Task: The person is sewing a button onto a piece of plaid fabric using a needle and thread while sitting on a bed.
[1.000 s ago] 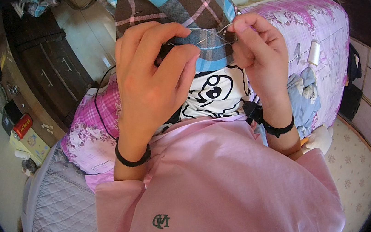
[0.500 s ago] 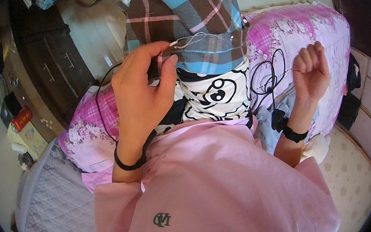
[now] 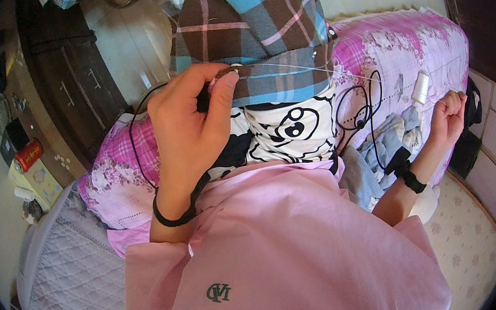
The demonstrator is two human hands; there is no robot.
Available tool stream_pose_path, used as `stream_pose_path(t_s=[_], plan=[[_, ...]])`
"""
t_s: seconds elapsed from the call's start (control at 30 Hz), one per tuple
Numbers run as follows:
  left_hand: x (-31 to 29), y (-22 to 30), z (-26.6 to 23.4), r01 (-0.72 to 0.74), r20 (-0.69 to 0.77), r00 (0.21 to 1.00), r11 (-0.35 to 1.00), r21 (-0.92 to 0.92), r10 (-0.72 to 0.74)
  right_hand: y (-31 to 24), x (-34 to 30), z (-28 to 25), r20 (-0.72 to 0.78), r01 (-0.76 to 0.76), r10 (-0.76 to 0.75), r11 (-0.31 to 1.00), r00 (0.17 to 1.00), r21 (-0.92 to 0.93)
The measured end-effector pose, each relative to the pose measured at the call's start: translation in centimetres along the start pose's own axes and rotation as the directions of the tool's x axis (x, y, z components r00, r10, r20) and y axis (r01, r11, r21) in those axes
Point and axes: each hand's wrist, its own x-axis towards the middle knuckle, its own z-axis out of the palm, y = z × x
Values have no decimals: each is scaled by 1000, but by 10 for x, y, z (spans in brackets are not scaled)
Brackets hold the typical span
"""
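Observation:
Over my lap lies a plaid cloth (image 3: 279,80) in brown, blue and pink. My left hand (image 3: 196,108) pinches its folded edge between thumb and forefinger, beside a small white button (image 3: 236,68). From that spot a thin white thread (image 3: 293,67) runs nearly straight across the cloth toward my right hand (image 3: 448,110), growing too faint to follow near it. The right hand is raised over the bed at the right, fingers closed in a pinch. Whether a needle is between those fingertips is too small to tell. A white thread spool (image 3: 420,88) lies just left of it.
I sit with a pink flowered bedspread (image 3: 395,44) around my legs. A black cable (image 3: 373,118) loops on it at the right, near a crumpled blue-grey cloth (image 3: 367,165). At the left stand a dark wooden cabinet (image 3: 81,82) and a grey quilted pad (image 3: 70,270).
My right hand has moved right and slightly down, uncovering the thread spool. The loose thread loop by the button has drawn out nearly straight. My left hand keeps its pinch on the cloth.

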Motion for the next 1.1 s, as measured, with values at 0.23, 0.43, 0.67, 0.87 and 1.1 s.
stream_pose_path(t_s=[0.23,0.43,0.67,0.87,1.1], plan=[[1,-2,0,-374,-47,925,924,81,378,-37,-7,3,-21,107,-110,990,994,-93],[-5,6,-10,-640,53,766,751,166,641,46,-17,31,121,256,-319,426,940,-868],[-14,12,-6,-731,-5,667,656,188,745,222,-65,67,566,576,104,-140,818,-806],[-19,13,-8,-729,26,675,661,180,737,267,-82,83,531,576,467,55,707,-816],[-20,16,-10,-708,25,697,682,183,717,274,-80,75,562,613,496,71,662,-786]])
